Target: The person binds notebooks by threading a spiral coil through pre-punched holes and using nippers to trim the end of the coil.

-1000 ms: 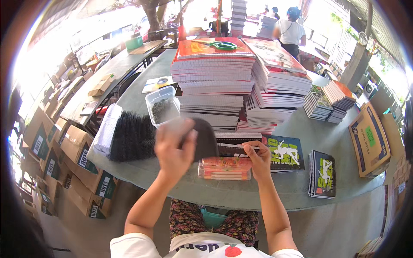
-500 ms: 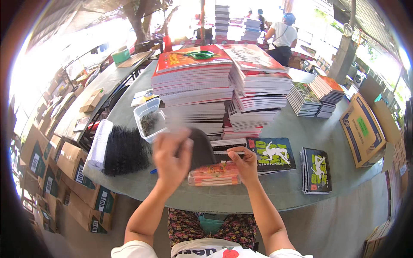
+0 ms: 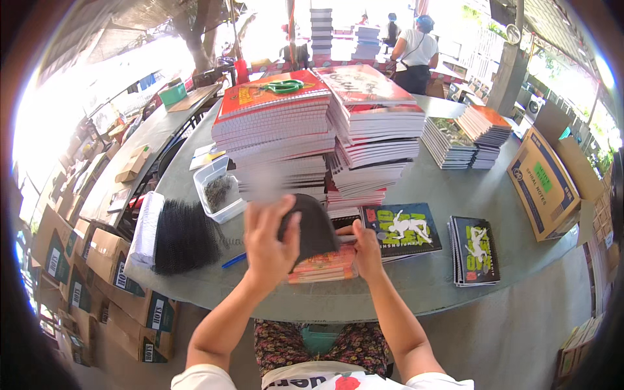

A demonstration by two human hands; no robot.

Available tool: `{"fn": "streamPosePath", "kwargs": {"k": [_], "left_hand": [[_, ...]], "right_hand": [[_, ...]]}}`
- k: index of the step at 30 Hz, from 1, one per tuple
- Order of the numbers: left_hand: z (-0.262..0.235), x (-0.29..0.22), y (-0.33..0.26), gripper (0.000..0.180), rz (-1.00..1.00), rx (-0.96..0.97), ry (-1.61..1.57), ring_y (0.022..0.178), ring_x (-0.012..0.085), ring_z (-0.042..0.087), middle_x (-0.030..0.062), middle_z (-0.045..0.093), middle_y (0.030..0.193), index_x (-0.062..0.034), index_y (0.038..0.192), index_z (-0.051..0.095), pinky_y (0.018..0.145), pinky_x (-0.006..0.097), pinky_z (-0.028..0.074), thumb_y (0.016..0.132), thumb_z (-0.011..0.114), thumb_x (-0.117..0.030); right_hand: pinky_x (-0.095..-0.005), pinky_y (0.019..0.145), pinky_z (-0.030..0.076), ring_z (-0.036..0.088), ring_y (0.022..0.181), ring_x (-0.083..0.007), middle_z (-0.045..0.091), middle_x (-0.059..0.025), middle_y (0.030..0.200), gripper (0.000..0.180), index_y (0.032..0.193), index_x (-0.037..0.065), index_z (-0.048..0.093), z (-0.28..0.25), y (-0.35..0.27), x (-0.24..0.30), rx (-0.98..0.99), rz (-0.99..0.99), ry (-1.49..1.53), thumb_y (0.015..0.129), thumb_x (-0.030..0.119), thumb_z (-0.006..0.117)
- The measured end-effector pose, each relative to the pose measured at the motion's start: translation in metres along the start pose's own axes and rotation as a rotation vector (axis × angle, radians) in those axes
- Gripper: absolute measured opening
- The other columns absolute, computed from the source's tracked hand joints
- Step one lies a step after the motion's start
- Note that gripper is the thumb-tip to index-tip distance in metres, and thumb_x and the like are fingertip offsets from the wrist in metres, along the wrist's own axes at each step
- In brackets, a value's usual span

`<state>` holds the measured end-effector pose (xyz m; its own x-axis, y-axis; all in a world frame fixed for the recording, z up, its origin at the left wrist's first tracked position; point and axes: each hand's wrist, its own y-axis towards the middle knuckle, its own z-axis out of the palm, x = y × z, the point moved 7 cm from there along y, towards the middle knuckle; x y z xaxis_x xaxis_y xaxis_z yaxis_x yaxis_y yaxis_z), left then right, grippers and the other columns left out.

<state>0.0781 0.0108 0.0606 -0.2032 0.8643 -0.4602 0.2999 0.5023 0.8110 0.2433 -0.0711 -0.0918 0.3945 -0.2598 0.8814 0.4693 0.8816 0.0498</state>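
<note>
A spiral notebook with a bent, dark cover [image 3: 313,224] is held up over the near part of the table. My left hand [image 3: 268,244] grips its left side, thumb and fingers around the curved sheets, and pale pages blur above the fingers. At the notebook's right end, my right hand [image 3: 368,252] is closed on its edge. Below lies a small orange-red stack of notebooks [image 3: 322,272], partly hidden. Beside my right hand rest black notebooks with green lettering [image 3: 409,227], and a similar small pile [image 3: 473,250] sits farther right.
Tall notebook stacks [image 3: 273,123] rise behind my hands, with green-handled scissors [image 3: 284,86] on top. Left are a clear tub [image 3: 224,207], black spiral coils [image 3: 185,237] and a blue pen [image 3: 234,260]. An open carton [image 3: 543,185] stands right. Another person [image 3: 416,55] stands beyond.
The view has shifted slightly, so the stacks sit farther left. The dark cover is lifted a little more upright, while my right hand has moved slightly down and stays closed on the notebook's edge.
</note>
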Motion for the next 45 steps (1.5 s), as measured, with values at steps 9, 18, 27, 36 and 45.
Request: {"fn": "streamPosePath", "kwargs": {"k": [9, 18, 27, 36, 45], "left_hand": [[-0.006, -0.028, 0.017, 0.028, 0.249, -0.015, -0.014, 0.076, 0.0287, 0.054, 0.0120, 0.056, 0.082, -0.0039, 0.099, 0.062, 0.066, 0.036, 0.045, 0.072, 0.067, 0.001], [0.045, -0.005, -0.053, 0.024, 0.120, 0.512, -0.052, 0.075, 0.0286, 0.057, 0.0117, 0.055, 0.080, -0.0053, 0.095, 0.064, 0.066, 0.039, 0.049, 0.071, 0.068, -0.004], [0.073, -0.005, -0.127, 0.029, -0.021, 0.617, -0.211, 0.091, 0.0341, 0.058, 0.0135, 0.059, 0.091, -0.0057, 0.103, 0.060, 0.075, 0.042, 0.047, 0.075, 0.068, -0.007], [0.045, -0.040, -0.062, 0.021, 0.322, 0.300, 0.078, 0.091, 0.0317, 0.056, 0.0103, 0.060, 0.096, -0.0068, 0.094, 0.064, 0.082, 0.042, 0.044, 0.074, 0.066, -0.012], [0.063, -0.006, -0.040, 0.021, 0.169, 0.558, 0.082, 0.085, 0.0306, 0.057, 0.0084, 0.056, 0.082, -0.0036, 0.089, 0.060, 0.072, 0.040, 0.047, 0.071, 0.069, -0.012]], "right_hand": [[-0.0232, 0.069, 0.039, 0.049, 0.073, -0.0073, 0.060, 0.0003, 0.078, 0.055, 0.097, -0.004, 0.065, 0.005, -0.005, 0.016, -0.024, -0.311, -0.314, 0.096, 0.045, 0.042], [-0.0217, 0.070, 0.040, 0.050, 0.075, -0.0058, 0.061, 0.0007, 0.083, 0.052, 0.100, -0.004, 0.064, 0.010, 0.005, 0.009, -0.038, -0.220, -0.149, 0.096, 0.043, 0.043], [-0.0213, 0.068, 0.044, 0.055, 0.076, -0.0055, 0.066, -0.0013, 0.088, 0.030, 0.103, 0.001, 0.065, 0.008, 0.001, 0.012, 0.060, -0.204, -0.459, 0.085, 0.025, 0.065], [-0.0263, 0.079, 0.052, 0.063, 0.093, -0.0163, 0.066, -0.0120, 0.102, 0.026, 0.104, 0.001, 0.061, -0.001, -0.003, 0.023, 0.085, -0.150, -0.108, 0.080, -0.007, 0.061], [-0.0275, 0.075, 0.056, 0.061, 0.092, -0.0146, 0.064, -0.0104, 0.101, 0.019, 0.104, -0.002, 0.059, 0.002, -0.003, 0.015, 0.115, -0.299, -0.197, 0.085, -0.005, 0.057]]}}
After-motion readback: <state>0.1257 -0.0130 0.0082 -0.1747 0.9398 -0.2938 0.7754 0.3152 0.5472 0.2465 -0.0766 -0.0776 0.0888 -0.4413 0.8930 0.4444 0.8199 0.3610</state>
